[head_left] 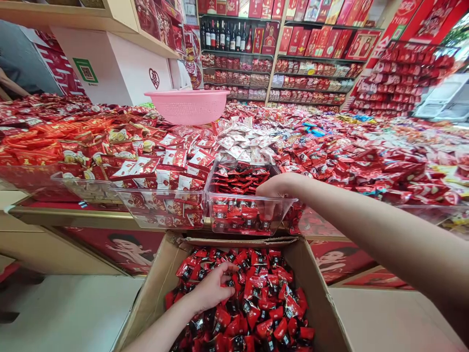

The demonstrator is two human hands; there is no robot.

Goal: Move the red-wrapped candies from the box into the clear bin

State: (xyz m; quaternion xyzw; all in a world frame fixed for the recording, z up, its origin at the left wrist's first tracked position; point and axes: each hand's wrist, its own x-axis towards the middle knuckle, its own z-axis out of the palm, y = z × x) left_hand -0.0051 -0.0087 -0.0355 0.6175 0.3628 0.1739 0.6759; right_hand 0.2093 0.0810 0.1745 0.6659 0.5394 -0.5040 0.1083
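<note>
My left hand (pixel 216 289) is in the cardboard box (pixel 322 298), half-curled over red-black wrapped candies (pixel 260 288), can't tell if gripping; right hand (pixel 274 187), beyond box, dips into plastic bin (pixel 216 196), grip hidden.

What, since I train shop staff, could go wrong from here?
Likeliest, the right hand or its forearm could catch the rim of the clear bin, which stands at the counter's front edge, and tip it.
The white packets heaped right behind that bin might slide in and mix with its contents.
Packets lifted by the left hand might slip from its grip, though the cardboard box beneath would probably catch most.
</note>
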